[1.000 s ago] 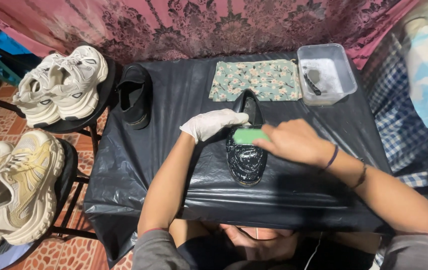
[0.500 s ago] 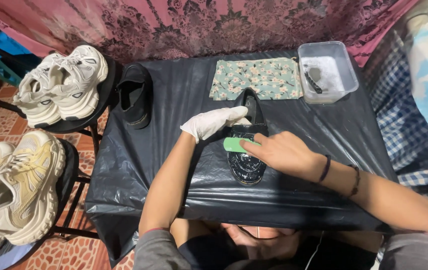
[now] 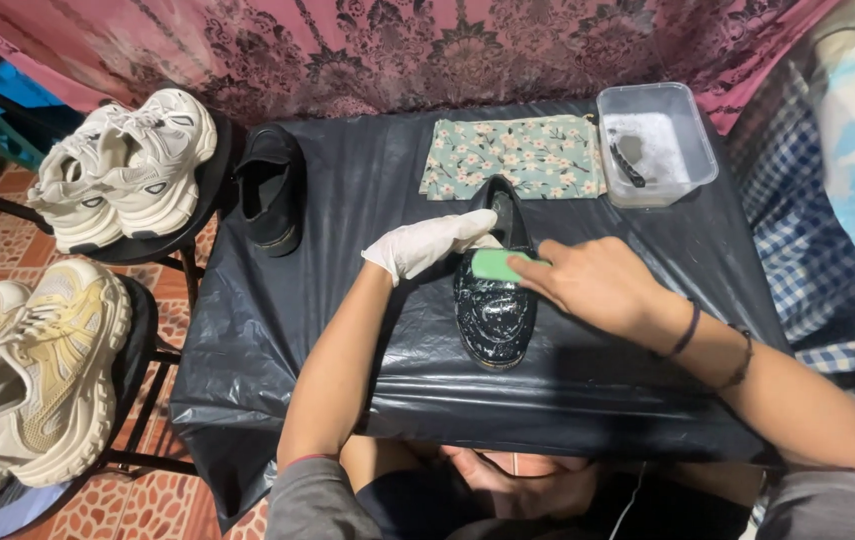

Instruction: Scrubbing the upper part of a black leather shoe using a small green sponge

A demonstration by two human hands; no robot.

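Back toward the heel slides the right hand (image 3: 602, 285), gripping a green brush (image 3: 497, 265), scrubbing the sudsy black leather shoe (image 3: 492, 315); gloved left hand (image 3: 427, 243) clasps its heel; the toe looks due next.

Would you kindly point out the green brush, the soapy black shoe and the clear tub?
green brush (image 3: 495, 265), head view, its exposed left end.
soapy black shoe (image 3: 493, 320), head view, its foamy toe.
clear tub (image 3: 704, 150), head view, its right rim.

Left hand (image 3: 427, 243) gloved in white, forearm bare and stretched forward from a grey sleeve, fingers flat and pointing right, pressed down. Right hand (image 3: 597, 285) bare, reaching in from the right with two dark bands at the wrist, fingers curled in a closed grip, fingertips pointing left.
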